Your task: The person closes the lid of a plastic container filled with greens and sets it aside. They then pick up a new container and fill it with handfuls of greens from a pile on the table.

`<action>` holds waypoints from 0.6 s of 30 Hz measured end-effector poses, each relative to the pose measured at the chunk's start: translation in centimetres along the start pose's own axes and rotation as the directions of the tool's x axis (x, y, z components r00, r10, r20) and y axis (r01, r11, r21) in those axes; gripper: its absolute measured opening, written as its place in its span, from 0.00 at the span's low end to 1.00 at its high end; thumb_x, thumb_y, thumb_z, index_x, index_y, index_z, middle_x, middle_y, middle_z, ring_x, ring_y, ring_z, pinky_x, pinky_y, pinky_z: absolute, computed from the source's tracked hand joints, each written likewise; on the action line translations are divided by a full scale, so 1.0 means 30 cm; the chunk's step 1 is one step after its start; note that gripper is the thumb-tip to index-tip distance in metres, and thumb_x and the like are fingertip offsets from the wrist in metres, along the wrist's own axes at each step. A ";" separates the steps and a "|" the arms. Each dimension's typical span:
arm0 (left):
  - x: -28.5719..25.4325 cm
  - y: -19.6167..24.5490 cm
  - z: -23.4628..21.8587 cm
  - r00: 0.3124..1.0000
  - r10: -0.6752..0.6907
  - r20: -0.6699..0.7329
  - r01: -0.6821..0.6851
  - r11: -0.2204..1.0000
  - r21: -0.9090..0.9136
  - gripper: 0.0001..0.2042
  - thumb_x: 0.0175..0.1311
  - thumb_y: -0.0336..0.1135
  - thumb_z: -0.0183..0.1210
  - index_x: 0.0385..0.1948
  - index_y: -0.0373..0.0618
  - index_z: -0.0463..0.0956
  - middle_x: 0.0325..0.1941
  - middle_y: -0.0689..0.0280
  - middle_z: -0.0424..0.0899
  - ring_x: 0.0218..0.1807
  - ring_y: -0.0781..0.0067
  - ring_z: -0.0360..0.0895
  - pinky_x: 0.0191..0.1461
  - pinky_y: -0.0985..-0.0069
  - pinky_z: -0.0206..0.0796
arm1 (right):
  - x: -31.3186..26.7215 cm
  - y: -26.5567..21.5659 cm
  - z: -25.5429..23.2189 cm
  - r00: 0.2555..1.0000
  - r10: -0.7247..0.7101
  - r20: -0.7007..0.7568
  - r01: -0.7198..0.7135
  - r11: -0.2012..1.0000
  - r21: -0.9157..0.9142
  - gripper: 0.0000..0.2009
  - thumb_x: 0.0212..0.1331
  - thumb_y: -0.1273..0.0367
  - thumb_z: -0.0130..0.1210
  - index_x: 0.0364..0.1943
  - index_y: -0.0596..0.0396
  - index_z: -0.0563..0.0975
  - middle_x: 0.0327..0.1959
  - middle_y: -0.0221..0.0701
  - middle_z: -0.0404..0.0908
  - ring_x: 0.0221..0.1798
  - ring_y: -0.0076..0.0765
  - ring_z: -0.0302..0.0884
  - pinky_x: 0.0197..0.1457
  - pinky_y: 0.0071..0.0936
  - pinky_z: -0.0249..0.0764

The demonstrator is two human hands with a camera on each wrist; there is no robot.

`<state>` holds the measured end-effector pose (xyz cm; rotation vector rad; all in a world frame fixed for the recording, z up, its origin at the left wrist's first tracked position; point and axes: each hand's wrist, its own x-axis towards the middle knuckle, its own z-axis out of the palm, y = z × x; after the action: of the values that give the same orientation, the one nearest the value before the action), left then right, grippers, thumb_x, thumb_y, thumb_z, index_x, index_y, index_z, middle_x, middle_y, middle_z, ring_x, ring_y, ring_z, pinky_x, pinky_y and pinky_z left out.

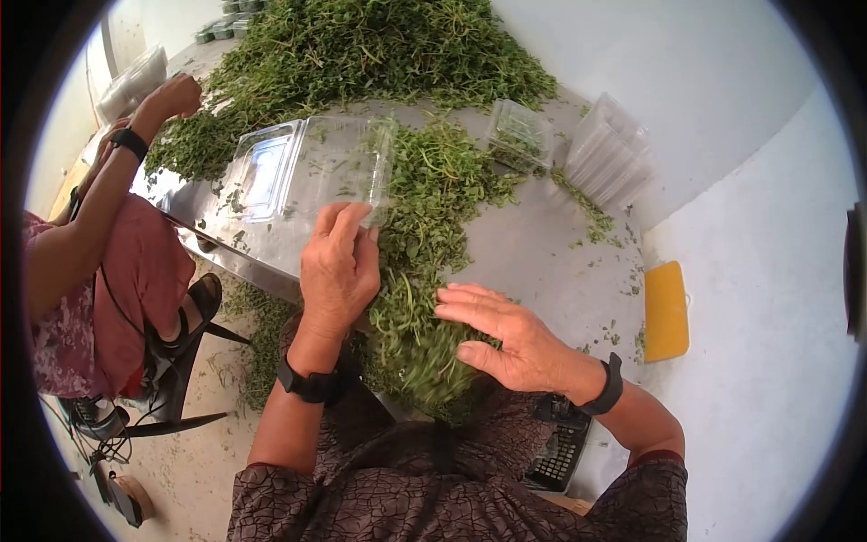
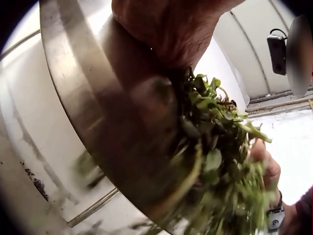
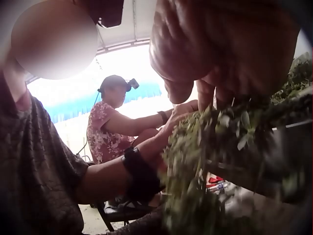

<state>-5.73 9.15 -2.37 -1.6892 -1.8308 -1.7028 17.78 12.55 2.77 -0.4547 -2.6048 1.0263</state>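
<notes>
Green herbs (image 1: 420, 334) spill, blurred, over the near edge of the tabletop (image 1: 542, 257); the right hand (image 1: 519, 339) reaches straight-fingered over them. Whether the left hand (image 1: 339, 266) grips any, I cannot tell. Bare room lies right.

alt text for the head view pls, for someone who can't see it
A person's left hand and right hand flank loose leafy stems spilling over the near edge of a metal table. An open clear plastic container lies left of the stems. A large green heap lies farther back; another person sits at left.
</notes>
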 end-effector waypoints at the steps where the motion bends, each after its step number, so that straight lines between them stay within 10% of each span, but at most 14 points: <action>1: 0.000 -0.001 -0.001 1.000 -0.001 -0.001 0.001 1.000 0.002 0.13 0.54 0.21 0.57 0.43 0.41 0.75 0.43 0.55 0.79 0.29 0.57 0.80 0.34 0.66 0.71 | 0.007 -0.005 -0.010 1.000 -0.002 0.001 0.002 1.000 0.001 0.25 0.67 0.54 0.50 0.59 0.57 0.72 0.64 0.45 0.70 0.71 0.51 0.61 0.72 0.45 0.58; 7: 0.001 0.009 -0.002 0.998 -0.059 0.025 0.059 0.998 -0.002 0.13 0.57 0.19 0.56 0.44 0.39 0.75 0.41 0.58 0.77 0.33 0.62 0.78 0.38 0.71 0.70 | 0.108 0.113 -0.077 0.955 0.182 -0.234 -0.188 0.982 -0.002 0.23 0.70 0.57 0.47 0.59 0.61 0.71 0.64 0.46 0.70 0.67 0.49 0.67 0.68 0.36 0.62; 18: 0.001 0.002 0.000 1.000 -0.018 0.004 0.018 1.000 -0.012 0.14 0.54 0.20 0.55 0.43 0.42 0.74 0.43 0.55 0.78 0.33 0.52 0.79 0.36 0.64 0.71 | 0.238 0.132 0.015 0.977 0.136 -0.167 -0.157 0.980 -0.120 0.27 0.67 0.59 0.51 0.63 0.64 0.65 0.66 0.55 0.63 0.72 0.57 0.56 0.73 0.43 0.56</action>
<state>-5.69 9.13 -2.31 -1.6871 -1.8464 -1.7220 11.87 17.87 0.85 -0.7393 -2.5359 0.8256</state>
